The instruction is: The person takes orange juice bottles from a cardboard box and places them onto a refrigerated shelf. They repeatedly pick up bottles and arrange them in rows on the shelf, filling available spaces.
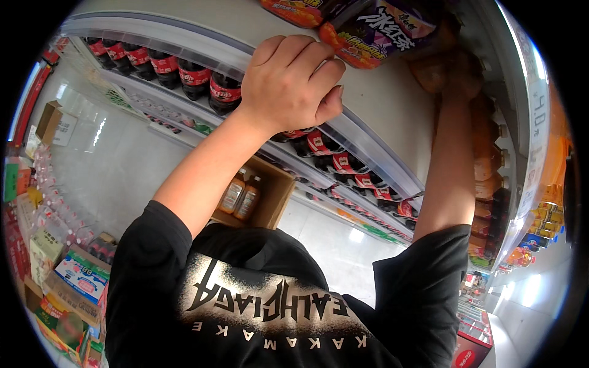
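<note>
My left hand (292, 85) is curled into a fist at the front edge of a white shelf (363, 94). Nothing shows in it, though the undersides of its fingers are hidden. Just past its knuckles lies a dark drink bottle with a purple and orange label (372, 34), and part of a similar one (297, 11) is beside it. Deep in the shadow on the right, my right hand (464, 71) is closed around an amber drink bottle (425, 76). Its fingers are dim and partly hidden.
Cola bottles (163, 69) line the shelf below. On the floor stands an open cardboard box (280, 198) with juice bottles (246, 198) inside. At right, a row of amber bottles (487, 161) stands behind a price strip (536, 138). Cartons (83, 278) are stacked at lower left.
</note>
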Demonstrator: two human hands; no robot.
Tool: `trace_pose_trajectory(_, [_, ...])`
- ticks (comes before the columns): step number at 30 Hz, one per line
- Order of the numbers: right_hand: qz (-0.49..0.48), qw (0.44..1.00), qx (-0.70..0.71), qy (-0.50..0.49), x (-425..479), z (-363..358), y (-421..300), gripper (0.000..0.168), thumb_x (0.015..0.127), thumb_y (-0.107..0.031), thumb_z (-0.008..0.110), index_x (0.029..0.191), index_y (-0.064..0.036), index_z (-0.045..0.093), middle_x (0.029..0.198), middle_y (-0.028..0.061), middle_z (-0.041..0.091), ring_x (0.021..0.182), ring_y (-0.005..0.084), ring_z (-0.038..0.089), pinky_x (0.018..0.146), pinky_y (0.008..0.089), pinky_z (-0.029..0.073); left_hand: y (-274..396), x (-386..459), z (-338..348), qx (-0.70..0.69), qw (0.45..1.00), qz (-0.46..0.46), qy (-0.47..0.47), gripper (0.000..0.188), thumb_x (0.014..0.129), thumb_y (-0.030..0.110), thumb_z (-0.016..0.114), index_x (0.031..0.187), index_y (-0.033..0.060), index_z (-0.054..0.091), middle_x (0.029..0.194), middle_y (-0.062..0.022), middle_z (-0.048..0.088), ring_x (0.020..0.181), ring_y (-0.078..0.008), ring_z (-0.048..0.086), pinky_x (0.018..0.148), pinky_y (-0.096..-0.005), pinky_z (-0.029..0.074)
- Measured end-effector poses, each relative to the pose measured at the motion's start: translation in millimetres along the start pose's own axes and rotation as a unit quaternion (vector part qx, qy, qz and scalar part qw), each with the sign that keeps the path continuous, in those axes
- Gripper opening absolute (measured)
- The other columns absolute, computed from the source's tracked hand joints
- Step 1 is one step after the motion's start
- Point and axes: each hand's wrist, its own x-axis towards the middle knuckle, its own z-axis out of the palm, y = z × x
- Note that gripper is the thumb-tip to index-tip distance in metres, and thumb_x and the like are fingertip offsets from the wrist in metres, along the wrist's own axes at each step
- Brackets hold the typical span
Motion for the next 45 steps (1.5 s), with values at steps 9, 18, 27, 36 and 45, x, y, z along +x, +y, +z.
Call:
trace_pose_trajectory(9, [0.187,0.77,0.608,0.051,-108.3,-125.7,-62.8,0.046,0.102,-0.025,0.057,0.138,0.004,0.054,0.136,0.0172,0.06,0.123,0.033,0.059,0.102,0.0399,0.052,-3.8,0.4,-0.6,0.001,1.0,0.007,-0.006,0.02,0.073,0.028,0.067,0.09,0.0169,0.067,0.096,0.0027,0.066,0.092,-0.0212,0.063,0.081,-0.0382,0.046])
trace_pose_trajectory(18, [0.354,0.46,0.813,-0.058,-184.5,-230.0,-62.1,0.045,0.101,-0.036,0.051,0.136,-0.01,0.06,0.141,0.0139,0.056,0.136,0.0325,0.05,0.114,0.0598,0.036,-2.3,3.9,-5.7,-0.011,0.999,0.028,0.012,0.018,0.078,0.024,0.07,0.093,0.0138,0.069,0.097,-0.0018,0.068,0.092,-0.0231,0.064,0.081,-0.0389,0.049])
trace_pose_trajectory(27, [0.228,0.289,0.922,-0.122,-314.6,-288.0,-20.7,0.066,0.094,-0.049,0.059,0.146,-0.009,0.051,0.142,0.0162,0.058,0.133,0.0329,0.055,0.109,0.0601,0.047,4.7,-5.0,-62.3,-0.238,0.971,0.016,-0.014,0.017,0.078,0.012,0.072,0.094,0.0085,0.067,0.097,-0.0066,0.067,0.093,-0.0254,0.064,0.081,-0.0399,0.052])
trace_pose_trajectory(36, [0.433,0.387,0.782,-0.226,-462.9,-233.0,-122.0,0.053,0.091,-0.007,0.065,0.14,-0.003,0.045,0.125,0.0125,0.061,0.112,0.0224,0.063,0.098,0.037,0.052,116.8,-97.5,-145.7,-0.325,0.765,-0.155,-0.534,0.105,0.075,0.041,0.084,0.157,0.0078,0.028,0.148,-0.022,0.042,0.123,-0.0442,0.057,0.099,-0.0487,0.053])
trace_pose_trajectory(45, [0.404,0.501,0.62,-0.448,-533.6,-170.9,-138.5,0.074,0.1,-0.031,0.066,0.159,-0.01,0.026,0.158,0.0144,0.036,0.13,0.0276,0.051,0.104,0.0443,0.046,83.0,-210.9,-117.2,-0.264,0.659,-0.206,-0.674,0.104,0.068,0.03,0.079,0.159,0.0305,0.031,0.132,-0.0276,0.054,0.099,-0.0485,0.067,0.087,-0.0522,0.058])
